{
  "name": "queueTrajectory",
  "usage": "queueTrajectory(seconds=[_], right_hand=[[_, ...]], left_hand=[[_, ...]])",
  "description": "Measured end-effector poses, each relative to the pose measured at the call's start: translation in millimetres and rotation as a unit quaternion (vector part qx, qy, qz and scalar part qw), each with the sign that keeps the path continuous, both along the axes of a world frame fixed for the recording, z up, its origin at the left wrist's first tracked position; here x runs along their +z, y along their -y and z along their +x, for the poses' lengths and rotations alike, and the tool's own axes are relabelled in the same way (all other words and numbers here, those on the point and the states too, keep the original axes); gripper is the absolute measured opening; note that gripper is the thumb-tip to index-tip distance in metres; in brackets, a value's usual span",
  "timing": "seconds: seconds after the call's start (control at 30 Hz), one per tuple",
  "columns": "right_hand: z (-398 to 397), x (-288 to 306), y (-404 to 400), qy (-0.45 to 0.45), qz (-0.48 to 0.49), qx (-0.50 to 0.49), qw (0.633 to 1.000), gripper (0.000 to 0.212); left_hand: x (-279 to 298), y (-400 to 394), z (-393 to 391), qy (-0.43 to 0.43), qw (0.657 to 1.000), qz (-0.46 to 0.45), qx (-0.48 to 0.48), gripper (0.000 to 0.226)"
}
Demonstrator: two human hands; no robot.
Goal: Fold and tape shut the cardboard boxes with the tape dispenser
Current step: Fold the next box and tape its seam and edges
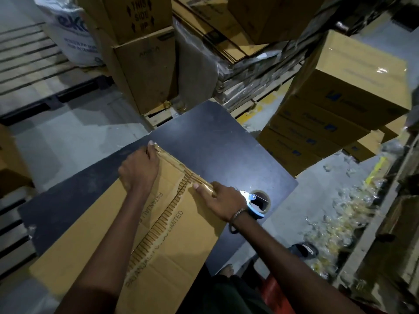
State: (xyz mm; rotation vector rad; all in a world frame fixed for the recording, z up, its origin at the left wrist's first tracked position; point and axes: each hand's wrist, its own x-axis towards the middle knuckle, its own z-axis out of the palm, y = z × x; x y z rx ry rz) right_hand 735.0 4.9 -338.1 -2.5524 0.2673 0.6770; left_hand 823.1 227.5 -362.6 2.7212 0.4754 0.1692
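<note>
Cardboard box [145, 236], flattened, lies on a dark worktop [217, 141] in a dim storeroom with a grey floor. At far left stands a white sack [68, 30], then stacked cartons [140, 41], one marked "THIS SIDE UP". Print on the box reads "PATANJALI" and "LIMITED". Left hand [140, 168] presses the taped far edge, fingers bent over it. Right hand [224, 200] grips the tape dispenser [256, 203] at the box's right corner.

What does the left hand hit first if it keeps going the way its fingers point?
Likely nothing solid at once: the left hand points up-right past the cardboard box edge, over bare dark table. Beyond lie stacked cartons, though depth is unclear.
</note>
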Motion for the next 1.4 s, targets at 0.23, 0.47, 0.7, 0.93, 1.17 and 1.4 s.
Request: queueTrajectory(seconds=[0.23,0.47,0.7,0.93,1.17,1.4], right_hand=[[29.0,-4.2,-5.3,0.066,0.100,0.052,0.991,0.088],[51.5,-2.1,-43.6,0.029,0.043,0.125,0.991,0.068],[89.6,0.2,-91.7,0.137,0.133,0.162,0.968,0.063],[118.1,-5.5,-99.6,0.005,0.074,0.126,0.989,0.076],[146.3,-10.3,-122.2,0.091,0.167,0.142,0.972,0.061],[140.8,-28.4,-123.7,0.107,0.145,0.118,0.977,0.045]], left_hand=[[-0.2,-2.0,0.7,-0.006,1.000,-0.019,0.015,0.065],[0.7,-32.7,9.4,0.004,0.969,-0.247,0.013,0.020],[10.6,-56.8,4.8,-0.054,0.921,-0.386,-0.023,0.027],[3.8,-52.7,1.6,-0.050,0.951,-0.302,-0.039,0.020],[6.3,-41.2,-8.3,-0.043,0.984,-0.174,-0.015,0.031],[3.3,-35.2,-9.7,-0.031,0.992,-0.122,-0.015,0.028]])
